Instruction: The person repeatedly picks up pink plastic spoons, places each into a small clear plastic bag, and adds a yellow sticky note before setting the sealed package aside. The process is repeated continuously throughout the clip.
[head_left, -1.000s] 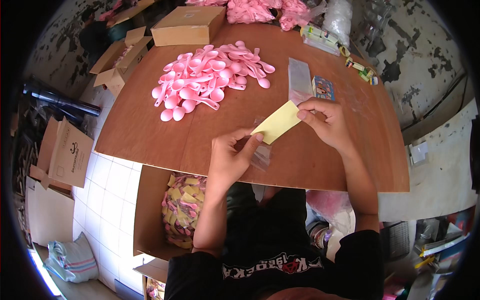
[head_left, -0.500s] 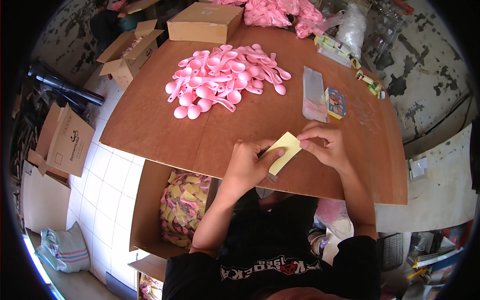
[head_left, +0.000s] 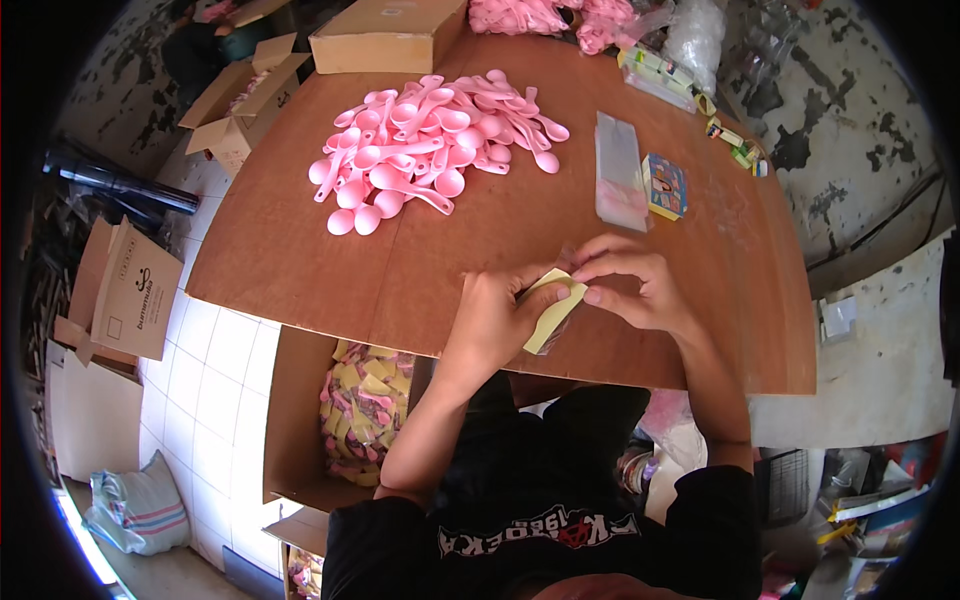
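Note:
Over the near edge of the table point(head_left: 400, 290), my left hand point(head_left: 488, 315) grips a yellow card point(head_left: 548, 318) with clear plastic film around it, thumb flat on its face. My right hand point(head_left: 640, 285) pinches at the upper right edge of the same packet, thumb and forefinger close together. Whether a spoon lies inside is hidden. Beyond my hands spreads a heap of pink plastic spoons point(head_left: 410, 150). To the right lie a stack of clear plastic sleeves point(head_left: 620, 165) and a small blue and yellow box point(head_left: 666, 187).
Below the table's left edge stands an open carton point(head_left: 300, 420) full of yellow and pink packets point(head_left: 365, 400). A closed cardboard box point(head_left: 385, 40) and pink bagged goods point(head_left: 515, 15) sit at the back. Tape rolls point(head_left: 735, 145) lie far right. A white sack point(head_left: 140, 505) rests on the floor.
The yellow card has turned more edge-on and moved slightly left, with more clear film showing at its side. My right hand has shifted left along with it. The whole view has moved slightly.

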